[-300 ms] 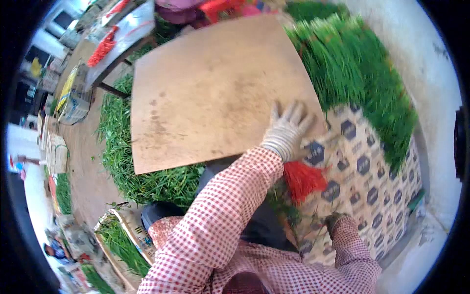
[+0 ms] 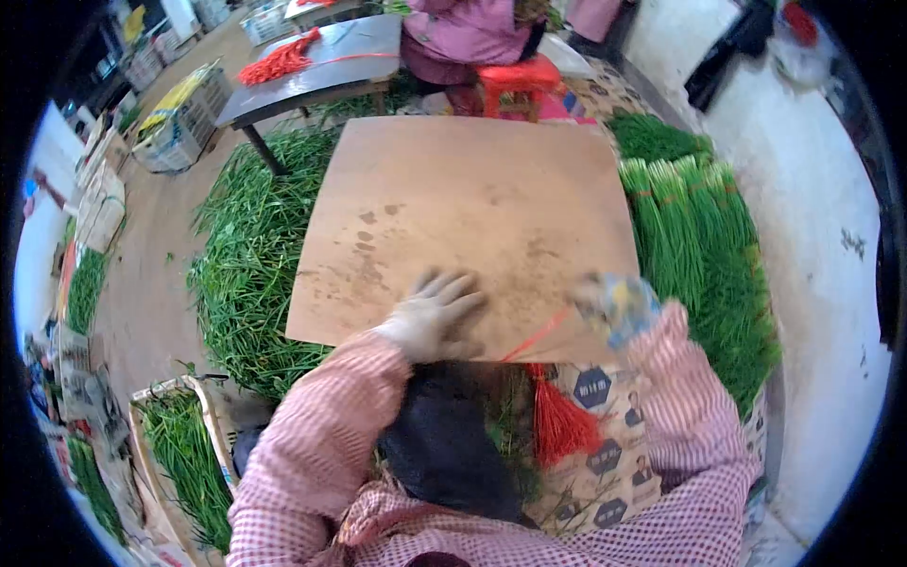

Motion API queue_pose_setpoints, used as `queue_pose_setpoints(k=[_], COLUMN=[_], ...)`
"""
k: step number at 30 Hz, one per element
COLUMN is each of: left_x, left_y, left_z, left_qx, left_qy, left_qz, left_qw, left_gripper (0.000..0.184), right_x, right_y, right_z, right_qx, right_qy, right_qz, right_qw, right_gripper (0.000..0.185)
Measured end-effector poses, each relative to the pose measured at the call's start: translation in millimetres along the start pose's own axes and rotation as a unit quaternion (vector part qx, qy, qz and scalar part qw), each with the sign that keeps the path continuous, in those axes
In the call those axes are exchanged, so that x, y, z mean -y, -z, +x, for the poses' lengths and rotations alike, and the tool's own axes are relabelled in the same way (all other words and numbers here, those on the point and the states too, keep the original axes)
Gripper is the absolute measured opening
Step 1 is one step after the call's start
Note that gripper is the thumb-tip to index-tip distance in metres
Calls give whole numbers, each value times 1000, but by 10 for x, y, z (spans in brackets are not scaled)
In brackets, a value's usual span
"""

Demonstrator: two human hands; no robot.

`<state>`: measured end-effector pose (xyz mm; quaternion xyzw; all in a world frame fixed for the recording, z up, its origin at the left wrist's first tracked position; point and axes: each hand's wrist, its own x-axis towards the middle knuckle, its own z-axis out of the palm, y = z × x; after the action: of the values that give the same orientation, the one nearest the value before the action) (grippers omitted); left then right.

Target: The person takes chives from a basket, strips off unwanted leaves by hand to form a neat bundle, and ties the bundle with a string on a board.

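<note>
My left hand (image 2: pixel 435 317), in a pale work glove, is open over the near part of a brown board (image 2: pixel 453 208), fingers spread. I cannot tell whether its palm presses on the board. My right hand (image 2: pixel 619 307), in a blue-and-yellow patterned glove, is over the board's right side and blurred. A thin red tie (image 2: pixel 539 337) slants across the board up to its fingertips, which seem closed on it. Below the near edge hangs a bunch of red ties (image 2: pixel 565 420). Dark stains mark the board.
Loose green stalks (image 2: pixel 255 227) are heaped left of the board; tied green bundles (image 2: pixel 675 208) lie to the right by a white wall (image 2: pixel 803 236). A crate of greens (image 2: pixel 184 454) stands near left. Beyond are a metal table (image 2: pixel 331 61), a red stool (image 2: pixel 518 76) and a person in pink (image 2: pixel 468 38).
My left hand has moved left across the board. My right hand has come up from low beside the patterned sheet to over the board, with a red tie now at its fingers. The view has shifted.
</note>
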<state>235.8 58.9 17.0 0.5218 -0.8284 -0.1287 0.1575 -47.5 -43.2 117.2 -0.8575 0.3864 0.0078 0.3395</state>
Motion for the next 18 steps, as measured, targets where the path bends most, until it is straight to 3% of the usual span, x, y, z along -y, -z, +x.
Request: queue_pose_setpoints(k=[2, 4, 5, 6, 7, 8, 10, 11, 12, 13, 15, 17, 18], left_x=[183, 294, 326, 329, 267, 179, 2, -61, -130, -232, -495, -696, -765], left_y=[332, 487, 588, 630, 667, 702, 586, 443, 278, 167, 52, 88, 89], left_z=[-538, -1040, -1317, -1563, -1796, -2038, -2499, -2774, -3006, -3160, -3165, -2970, -2871], left_qx=[-22, -73, -99, -126, -153, -177, -267, -323, -374, -378, -387, -373, -381], left_qy=[56, 114, 145, 173, 235, 294, 387, 438, 481, 476, 483, 493, 493], left_qz=[1, -36, -28, -25, -17, -7, -32, -122, -210, -179, -195, -237, -282], left_qw=[998, 990, 984, 976, 960, 939, 882, 830, 765, 774, 761, 749, 730], left_gripper=[72, 62, 57, 52, 52, 52, 40, 40, 40, 41, 39, 38, 38], right_x=[14, 89, -82, -151, -192, -116, -172, -353, -449, -526, -440, 179, 474], right_y=[145, 263, 148, 70, -2, -12, -118, -258, -435, -607, -917, -1056, -1102], right_z=[830, 1582, 2254, 2563, 2859, 2899, 2805, 2525, 2378, 2222, 2047, 1631, 1454], right_qx=[-97, -83, -112, -108, -120, -163, -199, -266, -240, -217, -119, -79, -57], right_qy=[160, 146, -15, -97, -178, -216, -255, -78, -37, 8, -90, -16, 21], right_qz=[-263, -297, -83, 24, 128, 249, 358, 147, 80, 16, 108, -137, -258], right_qw=[946, 940, 990, 989, 968, 930, 876, 949, 967, 976, 983, 987, 964], right_gripper=[28, 31, 33, 34, 35, 41, 47, 54, 59, 64, 67, 78, 84])
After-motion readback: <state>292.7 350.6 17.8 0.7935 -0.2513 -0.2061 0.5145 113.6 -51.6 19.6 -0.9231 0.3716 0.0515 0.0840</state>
